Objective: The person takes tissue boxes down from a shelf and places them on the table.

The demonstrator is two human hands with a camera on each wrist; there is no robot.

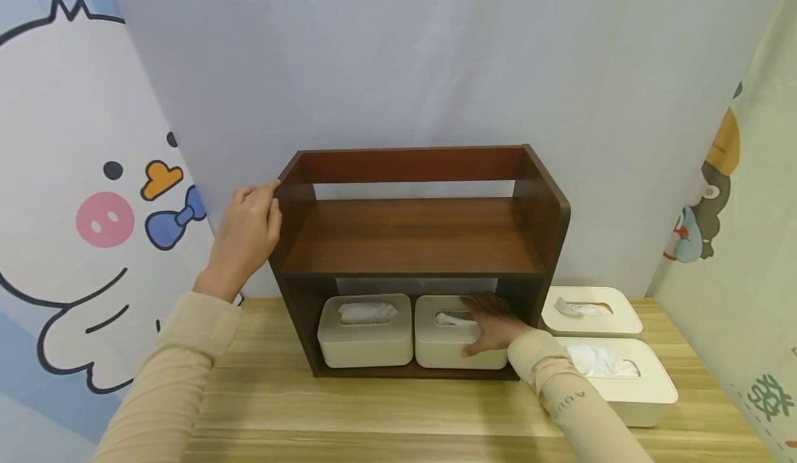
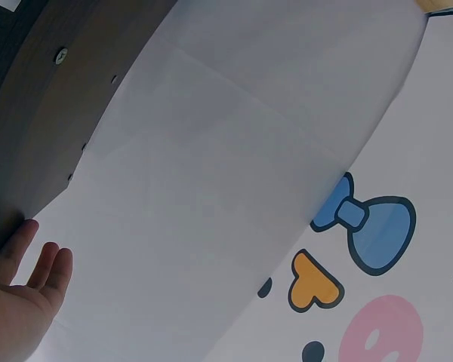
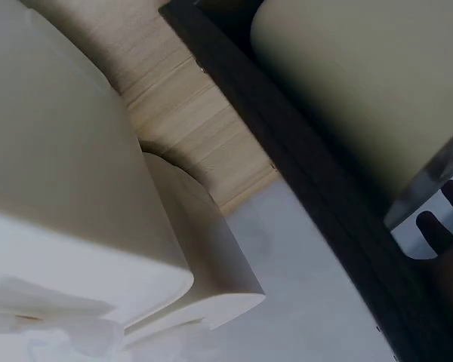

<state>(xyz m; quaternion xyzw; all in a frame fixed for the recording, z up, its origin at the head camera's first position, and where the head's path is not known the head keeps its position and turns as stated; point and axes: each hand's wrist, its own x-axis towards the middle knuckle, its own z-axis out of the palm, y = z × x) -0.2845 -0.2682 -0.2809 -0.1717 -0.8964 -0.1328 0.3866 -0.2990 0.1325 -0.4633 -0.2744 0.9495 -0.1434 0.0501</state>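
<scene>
A dark brown two-tier wooden shelf (image 1: 411,231) stands on the table, two cream tissue boxes in its lower tier. My right hand (image 1: 495,324) is over the right tissue box (image 1: 436,349), with the thumb against its front and the fingers reaching across its top. The left tissue box (image 1: 366,349) sits beside it, white tissue showing in its slot. At the shelf's upper left side is my left hand (image 1: 248,231), its fingertips touching the side panel (image 2: 75,75). In the left wrist view the visible fingers are loosely extended.
Two more cream tissue boxes, a front one (image 1: 647,383) and a back one (image 1: 591,311), stand right of the shelf on the wood-grain table (image 1: 349,421). A pale cloth wall (image 1: 398,55) rises behind, with cartoon-printed panels at left and right.
</scene>
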